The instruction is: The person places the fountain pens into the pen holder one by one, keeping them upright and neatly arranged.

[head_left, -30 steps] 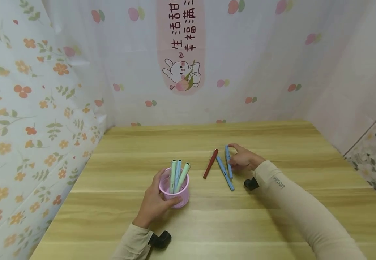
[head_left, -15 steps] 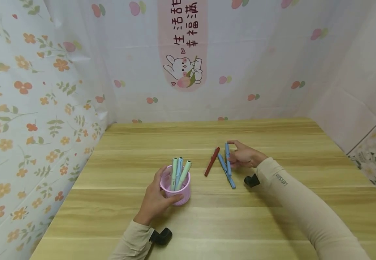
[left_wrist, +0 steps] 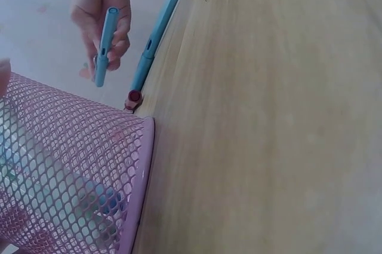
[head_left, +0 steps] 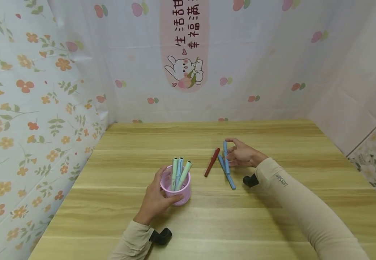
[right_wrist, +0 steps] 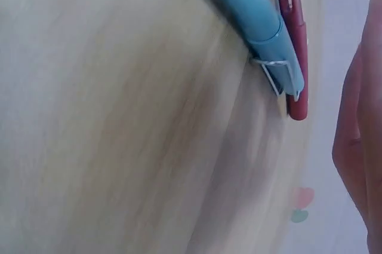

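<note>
My left hand [head_left: 153, 202] grips a pink mesh pen cup [head_left: 183, 196] from its left side, thumb across the front. Two light green pens [head_left: 184, 175] and a blue one stand tilted in the cup. To the right, my right hand [head_left: 244, 154] pinches another blue pen [head_left: 226, 157] between thumb and fingers; the left wrist view shows this held pen [left_wrist: 106, 48] raised off the table. Beneath it, a second blue pen [head_left: 230, 181] lies on the wood. Beside that lies a dark red pen [head_left: 212, 162], seen with its cap end in the right wrist view.
The wood-grain table [head_left: 126, 144] runs back to a white printed curtain [head_left: 256, 65]. A floral cloth [head_left: 28, 126] hangs along the left side. Black camera mounts [head_left: 162, 236] sit at both wrists, over beige sleeves.
My right hand has taken the upper blue pen off the table and shifted it slightly up and left, over the other blue pen. My left hand stays on the cup.
</note>
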Tool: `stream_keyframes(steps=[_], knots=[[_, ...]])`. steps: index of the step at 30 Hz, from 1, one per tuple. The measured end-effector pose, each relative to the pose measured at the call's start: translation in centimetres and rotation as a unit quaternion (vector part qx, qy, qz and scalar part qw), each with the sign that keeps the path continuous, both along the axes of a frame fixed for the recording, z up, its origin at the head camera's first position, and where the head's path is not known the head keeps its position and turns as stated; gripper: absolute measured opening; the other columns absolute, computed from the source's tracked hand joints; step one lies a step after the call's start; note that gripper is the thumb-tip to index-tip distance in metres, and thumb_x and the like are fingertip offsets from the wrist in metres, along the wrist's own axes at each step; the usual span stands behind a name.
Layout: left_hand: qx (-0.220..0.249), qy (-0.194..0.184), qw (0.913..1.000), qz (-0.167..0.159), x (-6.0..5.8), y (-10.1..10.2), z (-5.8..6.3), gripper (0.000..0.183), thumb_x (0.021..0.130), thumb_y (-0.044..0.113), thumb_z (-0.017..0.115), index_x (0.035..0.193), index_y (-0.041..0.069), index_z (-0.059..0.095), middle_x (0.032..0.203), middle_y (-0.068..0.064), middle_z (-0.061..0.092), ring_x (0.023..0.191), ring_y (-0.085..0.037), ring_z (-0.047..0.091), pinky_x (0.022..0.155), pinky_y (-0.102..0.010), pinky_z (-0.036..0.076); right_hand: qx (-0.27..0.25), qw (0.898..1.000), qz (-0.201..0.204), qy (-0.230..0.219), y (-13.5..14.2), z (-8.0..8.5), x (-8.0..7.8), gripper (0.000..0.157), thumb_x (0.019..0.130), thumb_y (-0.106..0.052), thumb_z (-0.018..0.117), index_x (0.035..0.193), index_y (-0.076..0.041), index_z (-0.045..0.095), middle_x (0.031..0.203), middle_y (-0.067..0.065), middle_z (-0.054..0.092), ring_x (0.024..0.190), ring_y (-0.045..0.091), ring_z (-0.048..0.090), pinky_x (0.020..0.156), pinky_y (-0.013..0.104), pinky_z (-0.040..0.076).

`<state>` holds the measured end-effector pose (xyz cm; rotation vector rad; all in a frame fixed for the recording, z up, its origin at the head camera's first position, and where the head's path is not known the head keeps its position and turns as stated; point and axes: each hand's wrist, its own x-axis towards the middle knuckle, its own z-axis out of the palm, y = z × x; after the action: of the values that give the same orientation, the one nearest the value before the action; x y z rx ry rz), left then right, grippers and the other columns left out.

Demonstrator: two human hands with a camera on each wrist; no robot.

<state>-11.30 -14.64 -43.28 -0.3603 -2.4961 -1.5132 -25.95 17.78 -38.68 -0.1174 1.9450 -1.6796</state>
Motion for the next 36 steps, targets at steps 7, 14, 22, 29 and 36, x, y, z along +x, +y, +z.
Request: stream_keyframes(steps=[7, 14, 22, 29, 36], knots=[[0.004, -0.001, 1.0, -0.002, 0.0, -0.1, -0.3, 0.102, 0.064, 0.02, 0.091, 0.146, 0.001, 0.032, 0.131, -0.023, 0.054, 0.114, -0.038, 0.055, 0.095, -0.054, 0.044, -0.028, 0.999, -0.017, 0.018, -0.6, 0.3, 0.5, 0.087, 0.089, 0.016, 0.052, 0.155, -0.015, 0.004, 0.134, 0.025, 0.029, 0.098, 0.031, 0.058, 0.08, 0.044, 0.054], [0.005, -0.002, 1.0, -0.004, -0.1, -0.2, -0.6, 0.103, 0.064, 0.021, 0.091, 0.147, 0.003, 0.031, 0.131, -0.023, 0.055, 0.115, -0.038, 0.056, 0.094, -0.054, 0.044, -0.048, 0.998, -0.029, 0.037, -1.4, 0.5, 1.0, 0.09, 0.088, 0.016, 0.055, 0.156, -0.018, 0.006, 0.126, 0.02, 0.035, 0.104, 0.033, 0.059, 0.086, 0.05, 0.052], [0.001, -0.007, 1.0, 0.0, 0.0, -0.2, -0.4, 0.102, 0.064, 0.021, 0.091, 0.147, 0.004, 0.032, 0.131, -0.023, 0.054, 0.115, -0.038, 0.055, 0.094, -0.054, 0.044, -0.08, 0.993, -0.054, 0.067, -2.9, 0.3, 1.9, 0.085, 0.088, 0.016, 0.053, 0.154, -0.014, 0.008, 0.118, 0.017, 0.04, 0.113, 0.042, 0.055, 0.091, 0.053, 0.048], [0.002, -0.005, 1.0, 0.002, -0.1, -0.1, -0.4, 0.103, 0.064, 0.02, 0.091, 0.146, 0.003, 0.032, 0.131, -0.022, 0.055, 0.115, -0.038, 0.055, 0.094, -0.054, 0.044, -0.105, 0.99, -0.059, 0.079, -4.0, 0.7, 2.9, 0.081, 0.091, 0.013, 0.054, 0.152, -0.013, 0.007, 0.115, 0.015, 0.043, 0.104, 0.036, 0.061, 0.089, 0.048, 0.051], [0.003, -0.005, 1.0, 0.002, 0.1, 0.0, -0.3, 0.103, 0.063, 0.02, 0.091, 0.146, 0.003, 0.033, 0.129, -0.022, 0.056, 0.114, -0.036, 0.056, 0.094, -0.053, 0.044, -0.142, 0.985, -0.079, 0.064, -5.2, 1.5, 4.1, 0.075, 0.093, 0.011, 0.052, 0.151, -0.012, 0.009, 0.101, 0.009, 0.043, 0.1, 0.028, 0.062, 0.081, 0.037, 0.055]])
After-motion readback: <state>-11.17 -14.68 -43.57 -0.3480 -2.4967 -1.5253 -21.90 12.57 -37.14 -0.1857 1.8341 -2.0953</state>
